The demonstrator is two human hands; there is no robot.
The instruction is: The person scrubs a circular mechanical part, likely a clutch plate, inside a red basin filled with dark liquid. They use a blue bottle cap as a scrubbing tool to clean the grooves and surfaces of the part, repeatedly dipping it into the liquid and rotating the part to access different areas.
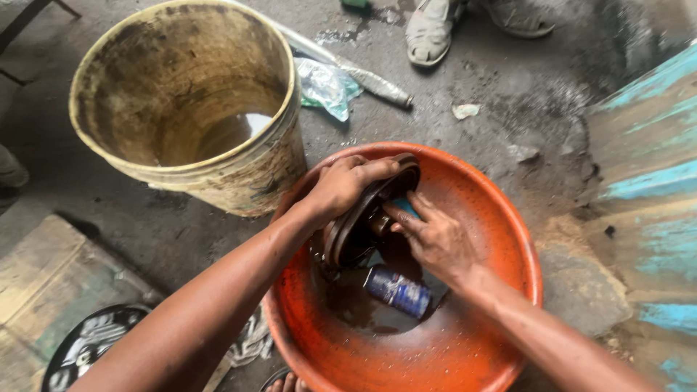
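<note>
An orange plastic basin [501, 218] sits on the ground with dark oily liquid pooled at its bottom. My left hand [345, 183] grips the upper rim of a round, dark, greasy metal part [352, 236] that stands on edge inside the basin. My right hand [435, 236] presses against the part's inner face, fingers spread over something blue that is mostly hidden. A small blue can [398, 291] lies on its side in the liquid below my right hand.
A large dirty bucket [239, 178] with a little liquid stands at the left, touching the basin. Behind it lie a plastic bag [327, 86] and a tube [367, 76]. Another person's sandalled feet [430, 30] stand at the top. Painted wooden boards [650, 189] lie right.
</note>
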